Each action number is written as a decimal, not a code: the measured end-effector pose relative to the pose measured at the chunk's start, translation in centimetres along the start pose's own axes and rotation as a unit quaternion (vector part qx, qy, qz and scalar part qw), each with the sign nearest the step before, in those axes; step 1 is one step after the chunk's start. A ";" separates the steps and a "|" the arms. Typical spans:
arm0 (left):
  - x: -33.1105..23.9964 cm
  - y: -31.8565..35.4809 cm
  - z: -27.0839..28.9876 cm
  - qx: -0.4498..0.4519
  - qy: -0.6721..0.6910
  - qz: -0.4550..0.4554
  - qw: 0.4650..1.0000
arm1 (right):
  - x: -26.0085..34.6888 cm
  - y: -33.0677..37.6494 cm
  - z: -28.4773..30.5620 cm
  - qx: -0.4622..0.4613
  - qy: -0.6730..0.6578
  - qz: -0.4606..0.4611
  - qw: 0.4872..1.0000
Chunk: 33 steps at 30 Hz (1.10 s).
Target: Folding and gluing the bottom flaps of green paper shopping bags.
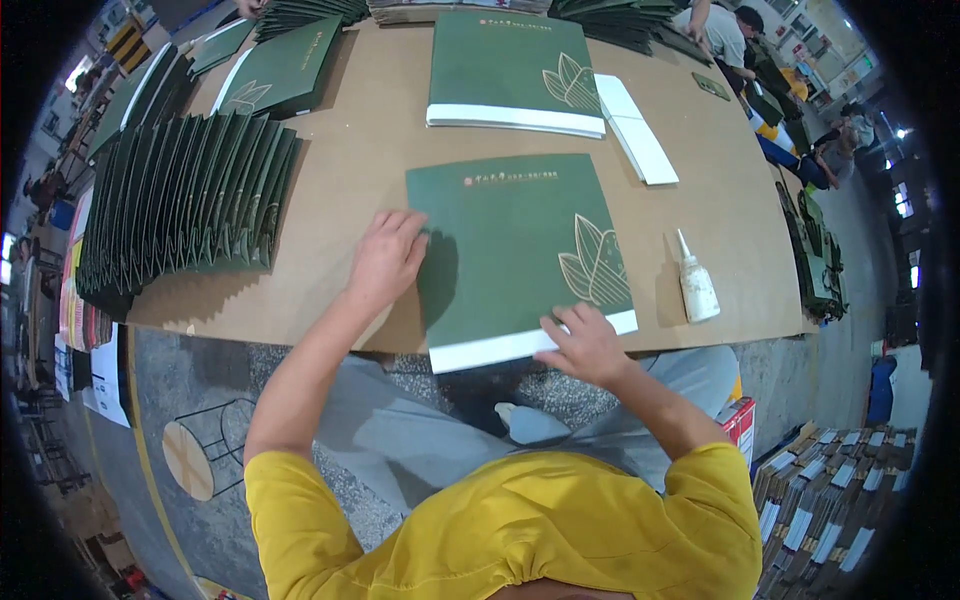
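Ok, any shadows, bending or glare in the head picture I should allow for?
Head view: the left hand casts a dark shadow on the green printed piece; head view: the near edge of the table bows, and the corners go black; head view: bright patches glare near the right rim.

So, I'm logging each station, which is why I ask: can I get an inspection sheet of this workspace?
Surface: brown table, partly covered by green pieces.
Job's things: green cover lying flat, its near edge white; white bottle to its right; stack beyond it; white strips beside the stack.
Clutter: folded pieces fanned out at left.
Grips: left grip at the cover's left edge; right grip at its lower right, fingers spread.
Cables: nothing seen.
Surroundings: stool at lower left; piles at lower right; people at upper right.
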State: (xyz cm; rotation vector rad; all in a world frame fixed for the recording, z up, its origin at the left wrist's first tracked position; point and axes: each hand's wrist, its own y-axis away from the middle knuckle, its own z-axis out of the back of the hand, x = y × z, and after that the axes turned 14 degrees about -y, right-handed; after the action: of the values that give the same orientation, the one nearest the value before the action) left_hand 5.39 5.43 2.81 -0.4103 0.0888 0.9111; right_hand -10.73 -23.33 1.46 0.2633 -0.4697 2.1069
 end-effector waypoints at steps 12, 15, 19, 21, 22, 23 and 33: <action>0.1 -7.7 -5.2 0.166 -0.227 0.117 0.953 | -2.4 2.5 -0.8 -0.017 -0.008 -0.182 0.983; 0.3 -8.3 -3.9 0.147 -0.221 0.114 0.958 | -2.7 2.7 -1.1 -0.039 -0.017 -0.166 0.985; -0.8 -9.1 -2.2 0.173 -0.151 0.106 0.967 | -2.9 2.8 -1.4 -0.045 -0.018 -0.166 0.985; -0.8 -8.8 -2.7 0.183 -0.111 0.137 0.967 | -2.9 2.8 -1.2 -0.040 -0.006 -0.175 0.984; 0.2 -8.5 -3.6 0.072 -0.165 0.117 0.977 | -2.9 2.7 -1.2 -0.042 -0.006 -0.172 0.984; 1.2 -8.3 -4.4 -0.041 -0.217 0.094 0.971 | -3.0 2.6 -1.3 -0.044 -0.009 -0.168 0.985; -0.4 -9.3 -3.0 0.121 -0.231 0.113 0.959 | -3.0 2.7 -1.5 -0.050 -0.020 -0.163 0.985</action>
State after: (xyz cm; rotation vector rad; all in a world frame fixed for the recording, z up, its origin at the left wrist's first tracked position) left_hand 12.76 -1.07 2.99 0.0485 -0.1848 1.1853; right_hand -11.37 -26.25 -1.63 0.3035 -0.5182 1.7564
